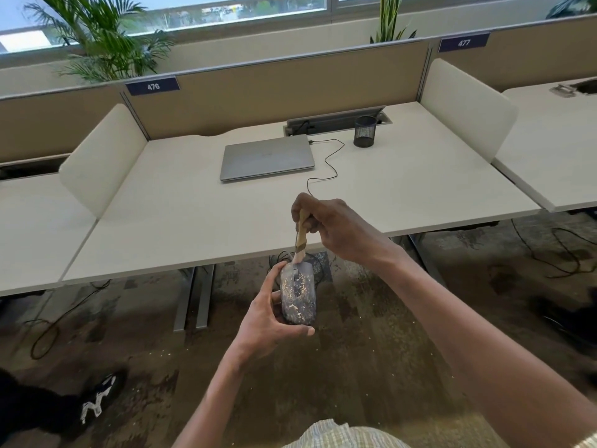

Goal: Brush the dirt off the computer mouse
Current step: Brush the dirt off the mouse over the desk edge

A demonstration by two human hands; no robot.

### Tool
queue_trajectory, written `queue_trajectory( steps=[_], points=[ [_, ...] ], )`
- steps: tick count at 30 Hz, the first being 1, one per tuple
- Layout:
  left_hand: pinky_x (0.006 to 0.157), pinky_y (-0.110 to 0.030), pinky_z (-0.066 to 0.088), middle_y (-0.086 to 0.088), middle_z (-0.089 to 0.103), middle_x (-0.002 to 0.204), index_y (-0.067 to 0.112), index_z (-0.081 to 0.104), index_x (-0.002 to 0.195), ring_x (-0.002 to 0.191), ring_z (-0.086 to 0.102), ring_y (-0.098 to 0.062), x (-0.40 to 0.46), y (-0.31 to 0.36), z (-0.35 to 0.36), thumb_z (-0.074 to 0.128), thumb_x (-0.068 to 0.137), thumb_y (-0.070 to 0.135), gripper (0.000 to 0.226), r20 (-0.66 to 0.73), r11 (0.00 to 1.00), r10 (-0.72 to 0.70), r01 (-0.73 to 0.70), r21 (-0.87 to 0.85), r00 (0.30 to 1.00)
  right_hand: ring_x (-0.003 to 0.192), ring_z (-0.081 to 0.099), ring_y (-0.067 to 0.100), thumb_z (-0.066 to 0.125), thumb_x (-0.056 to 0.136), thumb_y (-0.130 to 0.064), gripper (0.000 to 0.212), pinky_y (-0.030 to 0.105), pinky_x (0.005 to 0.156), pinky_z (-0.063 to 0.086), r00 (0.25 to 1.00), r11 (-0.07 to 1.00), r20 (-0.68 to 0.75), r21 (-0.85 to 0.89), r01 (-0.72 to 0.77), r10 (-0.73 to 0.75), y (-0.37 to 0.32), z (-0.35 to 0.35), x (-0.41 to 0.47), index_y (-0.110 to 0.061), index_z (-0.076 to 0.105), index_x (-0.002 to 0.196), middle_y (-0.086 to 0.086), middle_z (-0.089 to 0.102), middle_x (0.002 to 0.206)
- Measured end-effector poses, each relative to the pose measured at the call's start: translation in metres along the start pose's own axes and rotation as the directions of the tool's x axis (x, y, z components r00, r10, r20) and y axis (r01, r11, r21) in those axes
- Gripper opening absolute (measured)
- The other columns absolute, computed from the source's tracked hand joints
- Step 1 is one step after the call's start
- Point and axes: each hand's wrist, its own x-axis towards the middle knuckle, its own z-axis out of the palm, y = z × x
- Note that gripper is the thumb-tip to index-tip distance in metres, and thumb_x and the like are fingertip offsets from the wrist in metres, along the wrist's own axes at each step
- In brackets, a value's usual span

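- The white desk (181, 202) is stretching wide, its near edge running just behind the hands, with carpeted floor opening up below them.
- Blue partition tags are reading "476" (152, 86) and "477" (464, 43).
- A closed grey laptop (267, 157) is sitting at the back of the desk, a black cable (329, 163) snaking forward from it, a mesh pen cup (364, 131) off to its right.
- The left hand (268, 315) is curling round the speckled computer mouse (298, 294), holding it off the desk, in front of its edge.
- The right hand (336, 227) is gripping the brush (300, 239), bristles touching the mouse's front end.
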Motion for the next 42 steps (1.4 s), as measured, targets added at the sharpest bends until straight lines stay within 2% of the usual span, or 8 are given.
queue_trajectory(
  steps=[3,7,12,18,23,27,34,42],
  points=[
    [0.103,-0.044,0.058,-0.002,0.071,0.126,0.075,0.025,0.137,0.114,0.073,-0.016,0.003,-0.001,0.001,0.101,0.05,0.035,0.123,0.005,1.0,-0.002,0.002,-0.02,1.0,0.076,0.062,0.022,0.044,0.089,0.021,0.037,0.031,0.065,0.054,0.999,1.0,-0.021,0.002,0.026,-0.026,0.002,-0.002,-0.001,-0.011,0.053,0.106,0.009,0.065,0.087],
    [0.101,-0.041,0.059,-0.001,0.073,0.123,0.079,0.027,0.134,0.112,0.074,-0.015,0.005,-0.003,-0.001,0.101,0.051,0.032,0.121,-0.001,0.999,-0.013,0.013,-0.036,1.0,0.08,0.065,0.023,0.044,0.089,0.022,0.041,0.034,0.068,0.055,0.998,0.999,0.032,0.028,0.045,-0.046,0.001,-0.001,0.001,-0.016,0.052,0.104,0.009,0.065,0.088],
    [0.103,-0.041,0.058,0.001,0.072,0.126,0.074,0.026,0.139,0.114,0.073,-0.012,0.003,-0.004,0.001,0.101,0.05,0.034,0.123,0.006,0.999,-0.022,0.022,-0.047,1.0,0.071,0.056,0.015,0.045,0.09,0.021,0.033,0.026,0.062,0.049,0.999,0.998,0.001,-0.038,0.046,-0.046,0.003,-0.001,0.001,-0.007,0.054,0.105,0.005,0.062,0.084],
    [0.099,-0.045,0.06,-0.003,0.074,0.122,0.066,0.026,0.142,0.111,0.074,-0.016,0.006,-0.002,-0.003,0.1,0.05,0.031,0.123,-0.02,0.998,-0.03,0.028,-0.063,0.999,0.081,0.064,0.022,0.042,0.088,0.024,0.036,0.033,0.071,0.054,1.0,1.0,0.016,0.012,0.016,-0.016,0.003,-0.002,-0.008,-0.005,0.054,0.106,0.012,0.066,0.091],
    [0.101,-0.047,0.059,-0.008,0.068,0.13,0.051,0.023,0.153,0.116,0.072,-0.02,0.002,-0.001,-0.004,0.1,0.05,0.033,0.13,-0.027,0.997,-0.041,0.039,-0.063,0.999,0.083,0.066,0.015,0.043,0.088,0.024,0.042,0.027,0.072,0.057,0.999,0.999,-0.034,0.032,-0.013,0.014,0.006,-0.008,-0.01,-0.014,0.051,0.105,0.01,0.066,0.091],
    [0.099,-0.041,0.06,-0.007,0.072,0.125,0.051,0.024,0.153,0.112,0.074,-0.018,0.001,-0.001,-0.004,0.1,0.048,0.034,0.131,-0.037,0.996,-0.043,0.04,-0.082,0.998,0.085,0.069,0.016,0.041,0.087,0.025,0.041,0.036,0.073,0.058,0.998,0.996,-0.048,0.087,-0.027,0.031,0.002,-0.002,-0.013,-0.011,0.052,0.104,0.01,0.068,0.092],
    [0.103,-0.05,0.058,-0.008,0.072,0.125,0.053,0.023,0.154,0.113,0.073,-0.021,-0.002,-0.005,-0.005,0.101,0.051,0.031,0.131,-0.051,0.997,-0.045,0.042,-0.06,0.998,0.086,0.068,0.014,0.042,0.087,0.022,0.042,0.035,0.075,0.058,0.993,0.993,-0.077,0.086,-0.079,0.086,0.002,-0.004,-0.026,-0.016,0.051,0.104,0.009,0.067,0.092],
    [0.098,-0.038,0.061,-0.005,0.074,0.12,0.054,0.024,0.153,0.109,0.075,-0.015,0.001,-0.006,0.0,0.101,0.05,0.033,0.131,-0.04,0.998,-0.024,0.022,-0.056,0.999,0.081,0.065,0.015,0.046,0.089,0.018,0.04,0.038,0.07,0.057,0.997,0.998,-0.056,0.017,-0.053,0.054,-0.007,0.0,-0.033,-0.019,0.05,0.106,0.004,0.063,0.089]
  ],
)
